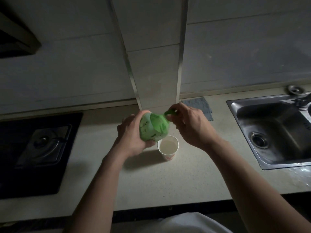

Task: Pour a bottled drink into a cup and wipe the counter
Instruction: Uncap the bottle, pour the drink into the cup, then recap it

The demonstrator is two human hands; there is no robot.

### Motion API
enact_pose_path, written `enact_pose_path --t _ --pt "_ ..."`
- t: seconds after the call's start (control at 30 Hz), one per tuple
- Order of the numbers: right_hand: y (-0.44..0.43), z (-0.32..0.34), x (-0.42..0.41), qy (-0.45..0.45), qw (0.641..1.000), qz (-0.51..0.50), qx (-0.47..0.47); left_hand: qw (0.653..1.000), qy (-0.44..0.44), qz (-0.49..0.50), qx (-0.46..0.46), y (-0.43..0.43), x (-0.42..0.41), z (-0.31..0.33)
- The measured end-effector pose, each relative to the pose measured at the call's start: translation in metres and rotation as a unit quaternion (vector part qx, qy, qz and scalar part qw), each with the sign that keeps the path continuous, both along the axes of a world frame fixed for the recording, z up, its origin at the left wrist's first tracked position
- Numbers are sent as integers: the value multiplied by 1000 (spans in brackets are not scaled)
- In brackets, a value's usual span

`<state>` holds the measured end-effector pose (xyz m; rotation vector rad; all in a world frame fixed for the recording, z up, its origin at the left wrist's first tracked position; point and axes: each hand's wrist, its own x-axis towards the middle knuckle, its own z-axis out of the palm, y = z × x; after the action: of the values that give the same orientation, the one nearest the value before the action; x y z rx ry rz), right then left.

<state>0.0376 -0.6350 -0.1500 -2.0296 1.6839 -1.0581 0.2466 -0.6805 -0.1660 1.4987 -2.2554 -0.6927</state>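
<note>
A green plastic bottle (154, 127) is held above the counter, tilted with its neck pointing up and to the right. My left hand (133, 137) wraps around its body. My right hand (190, 125) pinches the green cap (170, 113) at the bottle's neck. Just below the bottle stands a white paper cup (168, 147) with pale liquid inside; the bottle's base hides part of its rim. A grey cloth (199, 106) lies flat on the counter (193, 174) behind my right hand, against the wall.
A steel sink (276, 132) is set into the counter at the right, with a drain and tap fittings. A black gas hob (38, 148) lies at the left. A tiled pillar (156, 64) juts out from the wall behind the bottle.
</note>
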Motion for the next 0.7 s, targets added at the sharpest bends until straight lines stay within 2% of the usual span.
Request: enact_pose_path --t 0.1,0.13,0.23,0.37,0.43,0.53,0.6,0.7 --pt "-5 -6 -1 -18 997 -72 36 992 -68 25 -101 6 -7 0" --pt "-5 -5 -3 -24 997 -57 45 993 -66 21 -96 3 -4 1" --pt "-2 2 -5 -11 999 46 16 1000 25 -10 -8 -12 10 7" --pt "-3 6 0 -5 997 64 -42 997 37 -47 51 -16 15 12" --pt "-6 5 5 -4 999 33 -31 999 25 -31 37 -13 10 12" --pt "-9 2 7 -20 999 -25 -9 998 -35 2 -47 -7 5 11" --pt "-8 4 6 -33 999 6 -4 998 -28 7 -49 -11 7 11" --pt "-8 10 3 4 998 63 -15 1000 18 -10 1 -19 15 12"
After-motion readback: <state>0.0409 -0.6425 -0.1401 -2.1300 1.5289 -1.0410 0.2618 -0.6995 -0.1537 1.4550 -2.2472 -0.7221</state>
